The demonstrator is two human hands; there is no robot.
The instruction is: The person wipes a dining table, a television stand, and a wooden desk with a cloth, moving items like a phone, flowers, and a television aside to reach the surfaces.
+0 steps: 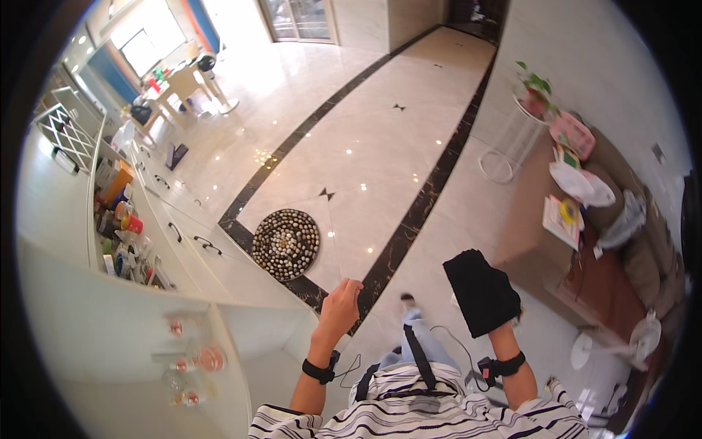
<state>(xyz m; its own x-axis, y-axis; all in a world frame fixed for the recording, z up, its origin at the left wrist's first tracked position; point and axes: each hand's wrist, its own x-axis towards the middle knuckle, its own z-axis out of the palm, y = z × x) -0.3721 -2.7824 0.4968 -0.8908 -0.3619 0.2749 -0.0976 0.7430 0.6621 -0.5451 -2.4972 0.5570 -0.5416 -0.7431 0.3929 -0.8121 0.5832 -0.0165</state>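
In front of my body, my left hand [340,309] is raised over the floor with its fingers curled together, and nothing shows in them. It is near the round pebbled mat [287,244] in the picture, though the mat lies on the floor well below. My right hand [506,333] holds up a black folded cloth [480,291], flat and roughly square with a soft edge. The cloth covers most of that hand's fingers. Each wrist wears a black strap with a small device, and thin cables run from both.
To the left stand white cabinets [197,230] with dark handles and an open shelf of small goods [128,223]. Glassware [186,366] stands on a lower-left shelf. On the right, a brown sofa [534,197] holds books and bags, beside a white plant stand [515,128].
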